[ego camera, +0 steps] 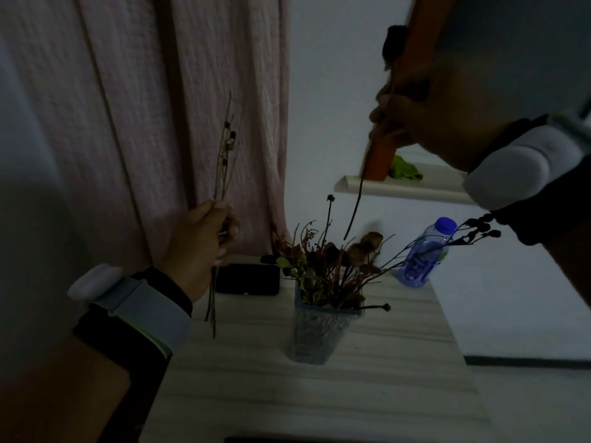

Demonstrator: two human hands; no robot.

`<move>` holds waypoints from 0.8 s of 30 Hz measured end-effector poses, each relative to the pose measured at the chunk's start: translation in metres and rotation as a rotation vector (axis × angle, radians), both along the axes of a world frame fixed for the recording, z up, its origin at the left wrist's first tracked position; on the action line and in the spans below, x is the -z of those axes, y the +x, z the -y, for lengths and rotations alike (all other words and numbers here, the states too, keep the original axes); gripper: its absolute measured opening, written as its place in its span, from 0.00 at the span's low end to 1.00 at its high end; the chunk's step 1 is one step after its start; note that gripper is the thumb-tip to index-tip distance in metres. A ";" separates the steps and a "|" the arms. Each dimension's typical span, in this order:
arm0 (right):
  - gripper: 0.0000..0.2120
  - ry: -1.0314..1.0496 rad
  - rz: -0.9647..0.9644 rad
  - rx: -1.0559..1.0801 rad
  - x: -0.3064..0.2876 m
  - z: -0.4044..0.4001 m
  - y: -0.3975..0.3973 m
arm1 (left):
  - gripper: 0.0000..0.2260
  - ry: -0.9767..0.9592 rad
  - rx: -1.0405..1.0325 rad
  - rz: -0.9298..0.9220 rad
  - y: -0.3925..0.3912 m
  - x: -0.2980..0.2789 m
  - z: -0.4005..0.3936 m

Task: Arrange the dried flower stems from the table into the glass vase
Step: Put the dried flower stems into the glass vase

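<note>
Left hand [198,247]: fingers [224,219] closed around a thin bundle of stems [225,155], held upright to the left of the vase; stem ends hang below the fist, above the desk [319,394].
Right hand [412,113]: fingers closed on a single stem [353,212], held high; its lower end points down and hangs above the bouquet, not yet in the vase.
Vase [319,334]: stands upright mid-desk, already crowded with dried stems and flower heads [364,244]; one long branch [447,241] leans far out to the right.
Nearby: bottle [422,254] just behind the vase on the right, close to the leaning branch; dark phone-like item [248,279] to the left of the vase.
Stage (judgement): insertion of the right-hand stem is pending; the left bundle waits.
Risk 1: the descending stem may snag on the packed heads; dry material is likely brittle, so forcing it could snap stems or shed pieces.
Risk 2: a sideways push at the rim could tip the vase; the tall, right-leaning load makes it top-heavy.
Risk 3: the right forearm passes close to the leaning branch; a brush could drag it out or knock the bottle.
Risk 4: low light and motion blur make the gap between the stems hard to judge; a missed entry is possible.
Risk 5: the left bundle is thin and gripped low; a loose grip could let stems slide out.
</note>
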State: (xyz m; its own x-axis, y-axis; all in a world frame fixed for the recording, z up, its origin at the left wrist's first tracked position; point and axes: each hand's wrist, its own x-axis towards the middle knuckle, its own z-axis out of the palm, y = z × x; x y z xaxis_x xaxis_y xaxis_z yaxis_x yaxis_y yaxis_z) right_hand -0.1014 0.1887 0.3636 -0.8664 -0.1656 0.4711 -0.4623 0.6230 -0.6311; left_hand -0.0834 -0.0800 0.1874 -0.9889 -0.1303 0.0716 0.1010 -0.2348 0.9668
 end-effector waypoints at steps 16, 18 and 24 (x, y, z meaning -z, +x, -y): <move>0.08 -0.018 0.137 -0.025 0.014 0.009 0.006 | 0.13 0.048 0.002 -0.007 0.004 0.006 0.000; 0.09 -0.010 0.154 -0.020 0.015 0.008 0.006 | 0.13 0.050 0.006 -0.006 0.004 0.006 0.001; 0.09 -0.001 0.168 -0.015 0.015 0.005 0.005 | 0.12 0.045 0.010 -0.013 0.004 0.007 0.001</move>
